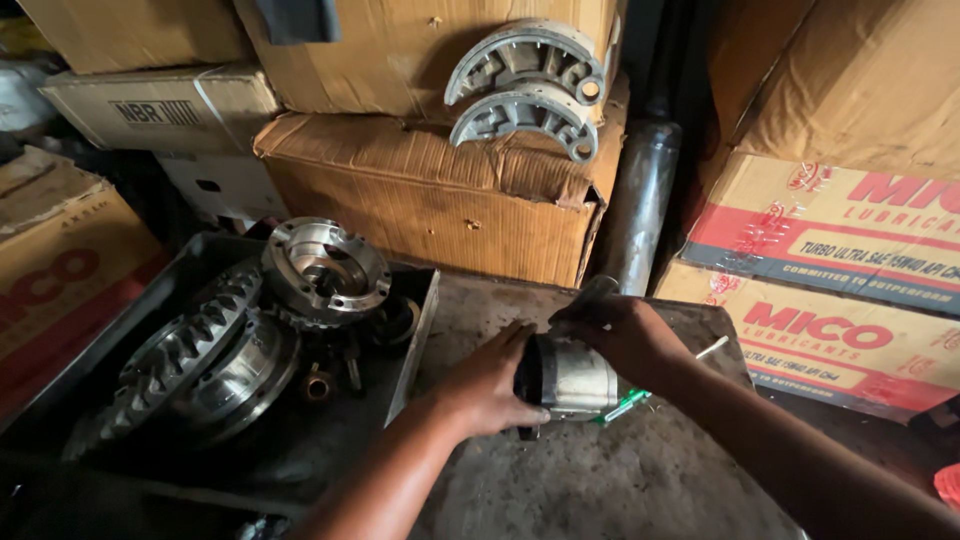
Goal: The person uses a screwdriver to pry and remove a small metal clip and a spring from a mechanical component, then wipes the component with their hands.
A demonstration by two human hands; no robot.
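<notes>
My left hand (487,385) grips the dark end of a short metal cylinder part (578,377) that lies on a grimy metal work surface (600,480). From the other side my right hand (620,330) reaches over the top of the same part and holds it, with a thin dark tool tip (597,291) sticking up past its fingers. A green pen-like item (625,405) lies on the surface just under the part.
A dark metal tray (418,320) on the left holds a large ring gear (185,355), a round flanged housing (325,268) and small parts. Cardboard boxes (440,200) are stacked behind, two curved brake shoes (530,90) on them. A steel pipe (638,200) leans at the back; printed cartons (830,290) stand on the right.
</notes>
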